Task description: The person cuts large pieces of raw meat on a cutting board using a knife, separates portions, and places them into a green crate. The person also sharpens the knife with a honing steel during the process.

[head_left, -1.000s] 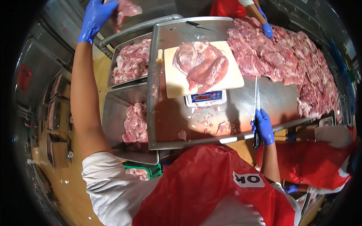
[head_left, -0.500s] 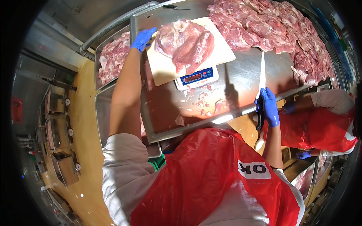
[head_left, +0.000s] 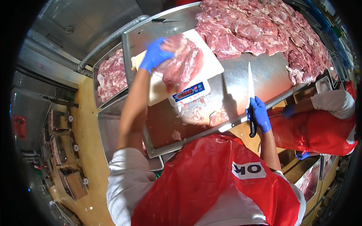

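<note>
A large piece of raw meat (head_left: pixel 183 64) lies on a cream cutting board (head_left: pixel 212 67), which rests on a white digital scale (head_left: pixel 205 89) with a blue panel and lit red display. My left hand (head_left: pixel 157 54), in a blue glove, grips the upper left side of the meat; its fingers are partly smeared by motion. The meat's lower end hangs over the board's front edge near the display. Off to the right, over the table's front edge, my gloved right hand (head_left: pixel 260 115) holds a knife (head_left: pixel 251 84) by its black handle. Its blade points away from me.
A big heap of raw meat (head_left: pixel 245 30) covers the far right of the steel table (head_left: pixel 166 132). Another knife (head_left: pixel 166 20) lies at the far left edge. A bin of meat (head_left: pixel 112 75) stands left. Close on my right is a co-worker in a red apron (head_left: pixel 313 124).
My left hand has moved from the board's left edge onto the meat and taken hold of it. The right hand still holds the knife. The whole view has shifted slightly.
</note>
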